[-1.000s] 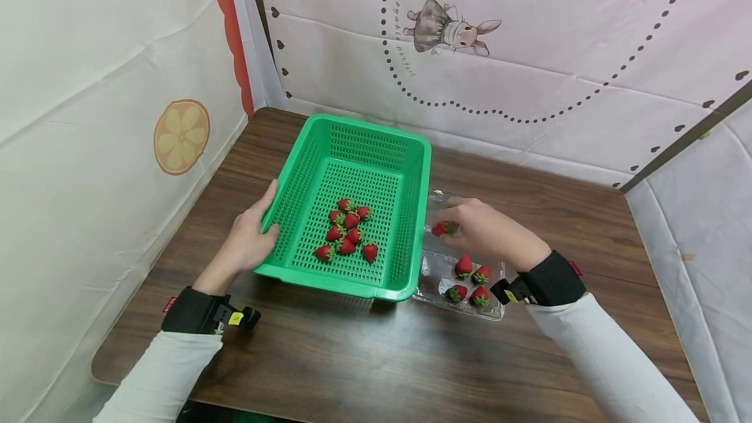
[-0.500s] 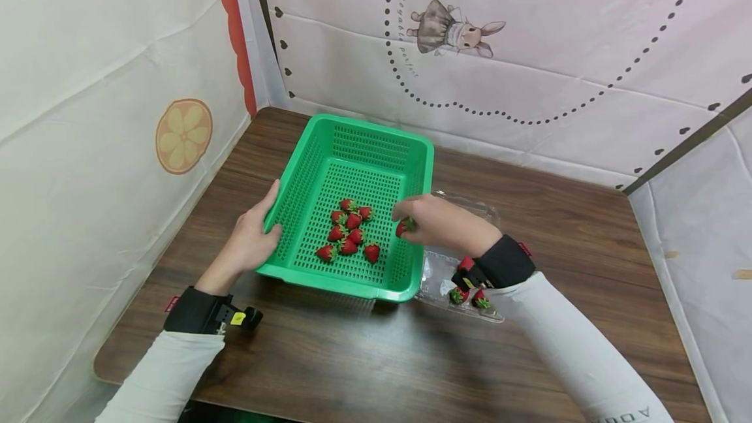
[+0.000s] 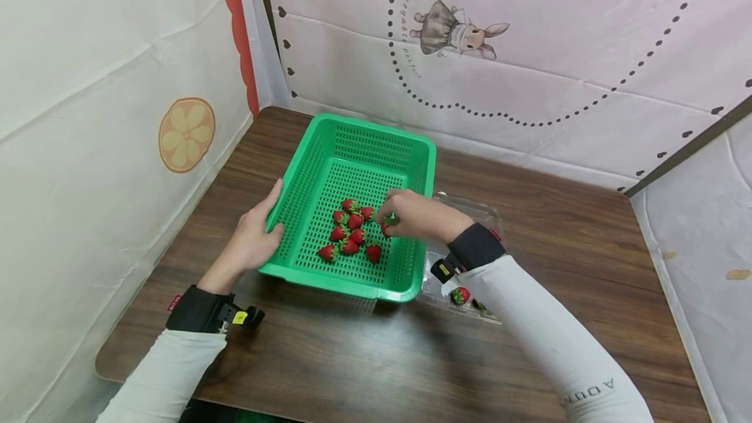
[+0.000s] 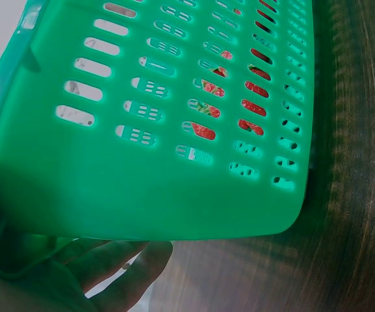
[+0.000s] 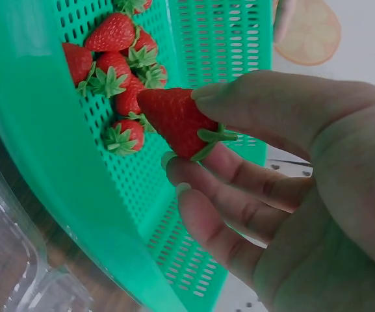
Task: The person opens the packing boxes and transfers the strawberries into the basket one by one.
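Observation:
A green perforated plastic basket [image 3: 384,293] stands on the table with several strawberries [image 3: 349,247] on its floor. My left hand [image 3: 254,240] grips the basket's left rim; in the left wrist view its fingers [image 4: 135,276] show by the basket's corner, partly hidden behind the rim. Over the right part of the basket, my right hand [image 3: 414,215] pinches one strawberry [image 5: 177,122] between thumb and fingers. That strawberry has green leaves turned toward the palm and its tip pointing away, above the others. A clear plastic box [image 3: 435,289] lies right of the basket, partly covered by my right arm.
Inside the clear box a strawberry [image 3: 460,296] shows, with another partly behind my sleeve. The wooden table [image 3: 329,351] meets a white printed curtain [image 3: 529,38] at the back and a white wall sheet [image 3: 88,149] on the left.
My right hand has carried the strawberry leftward from above the clear box to inside the basket's right part. My left hand has kept its grip on the rim.

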`<action>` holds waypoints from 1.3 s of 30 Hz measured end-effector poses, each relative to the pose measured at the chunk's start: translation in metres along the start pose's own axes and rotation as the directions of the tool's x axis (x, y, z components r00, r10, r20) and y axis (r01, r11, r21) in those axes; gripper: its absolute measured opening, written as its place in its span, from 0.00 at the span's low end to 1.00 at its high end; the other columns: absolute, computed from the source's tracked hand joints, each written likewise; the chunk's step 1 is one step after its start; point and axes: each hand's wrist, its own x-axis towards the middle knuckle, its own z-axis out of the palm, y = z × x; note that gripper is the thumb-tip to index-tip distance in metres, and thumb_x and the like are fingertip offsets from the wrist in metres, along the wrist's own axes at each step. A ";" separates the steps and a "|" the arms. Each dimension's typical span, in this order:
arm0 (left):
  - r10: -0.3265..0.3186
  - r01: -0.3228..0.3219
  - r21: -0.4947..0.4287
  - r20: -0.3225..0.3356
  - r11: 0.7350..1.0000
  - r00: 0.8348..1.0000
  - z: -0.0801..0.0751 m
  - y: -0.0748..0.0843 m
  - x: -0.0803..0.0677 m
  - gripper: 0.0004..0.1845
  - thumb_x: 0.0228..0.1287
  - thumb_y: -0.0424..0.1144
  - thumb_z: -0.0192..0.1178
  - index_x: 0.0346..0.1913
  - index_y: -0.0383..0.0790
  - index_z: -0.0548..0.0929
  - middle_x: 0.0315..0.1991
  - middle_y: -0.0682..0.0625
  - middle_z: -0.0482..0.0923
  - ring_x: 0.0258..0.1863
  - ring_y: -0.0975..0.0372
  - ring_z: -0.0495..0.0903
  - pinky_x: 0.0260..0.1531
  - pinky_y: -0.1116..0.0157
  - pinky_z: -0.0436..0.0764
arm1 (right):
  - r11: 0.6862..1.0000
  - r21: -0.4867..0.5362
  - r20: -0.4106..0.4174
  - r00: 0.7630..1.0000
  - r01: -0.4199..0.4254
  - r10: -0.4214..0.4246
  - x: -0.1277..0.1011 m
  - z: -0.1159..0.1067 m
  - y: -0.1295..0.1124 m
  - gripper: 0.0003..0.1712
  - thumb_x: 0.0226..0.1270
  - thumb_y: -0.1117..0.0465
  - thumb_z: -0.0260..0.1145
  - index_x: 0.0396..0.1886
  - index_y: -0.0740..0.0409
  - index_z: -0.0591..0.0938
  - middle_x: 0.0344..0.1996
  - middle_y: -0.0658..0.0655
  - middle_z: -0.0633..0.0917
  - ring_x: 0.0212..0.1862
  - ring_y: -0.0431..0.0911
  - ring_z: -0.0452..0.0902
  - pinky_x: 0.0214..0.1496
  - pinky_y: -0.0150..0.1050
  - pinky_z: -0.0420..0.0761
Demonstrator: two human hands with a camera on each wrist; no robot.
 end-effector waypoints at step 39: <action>0.007 -0.007 0.012 -0.003 1.000 1.000 0.001 -0.005 0.000 0.44 0.69 0.29 0.46 0.76 0.62 0.36 0.76 0.37 0.50 0.43 0.48 0.77 0.40 0.58 0.72 | 0.988 -0.055 0.212 0.965 -0.143 0.152 0.057 0.020 0.000 0.28 0.57 0.80 0.52 0.18 0.49 0.49 0.21 0.48 0.46 0.24 0.42 0.40 0.31 0.37 0.50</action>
